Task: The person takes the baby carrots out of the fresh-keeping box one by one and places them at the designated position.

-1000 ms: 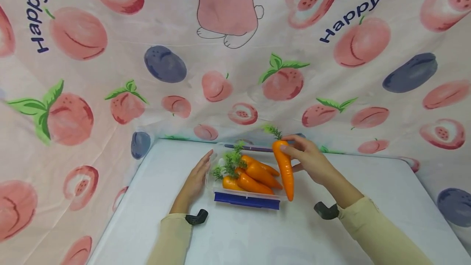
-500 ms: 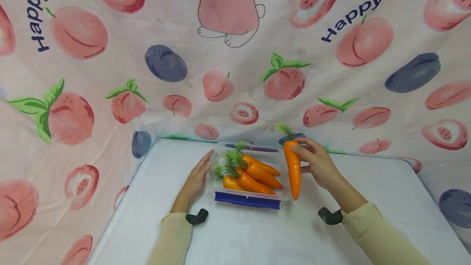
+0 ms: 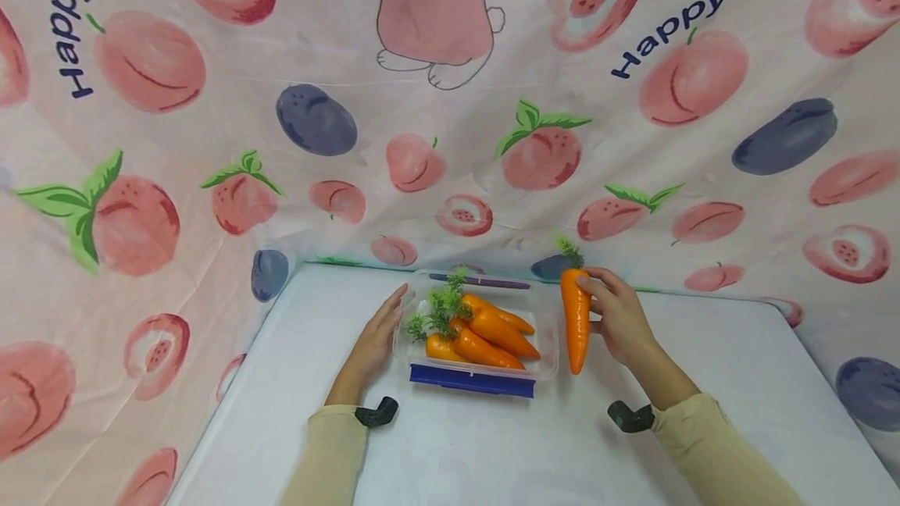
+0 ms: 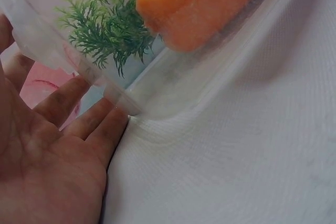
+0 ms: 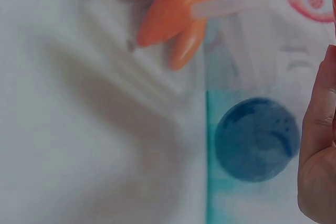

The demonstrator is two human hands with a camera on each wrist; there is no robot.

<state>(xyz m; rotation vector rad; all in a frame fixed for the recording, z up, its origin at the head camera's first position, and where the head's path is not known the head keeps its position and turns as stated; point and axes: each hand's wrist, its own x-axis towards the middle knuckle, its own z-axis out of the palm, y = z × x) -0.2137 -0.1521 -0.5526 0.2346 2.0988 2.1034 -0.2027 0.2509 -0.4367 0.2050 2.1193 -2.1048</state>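
Right of the clear plastic box [image 3: 541, 312], our right hand [image 3: 620, 320] pinches a carrot [image 3: 576, 320], now moved fully out; our left hand [image 3: 376, 343], fingers straight, touches the box's left side.

The held carrot [image 3: 576, 322] is showing glossy orange under a green tuft [image 3: 573, 257]; the boxed carrots [image 3: 495, 328] are repeating both colours. The container [image 3: 551, 338] is presenting clear plastic, its latch flap [image 3: 473, 381] deep blue. The tabletop [image 3: 478, 451] is appearing white, the sleeves [image 3: 326, 451] beige. The backdrop cloth [image 3: 450, 119] is displaying pink peaches, green leaves, blue-grey fruits and navy lettering on pale pink.
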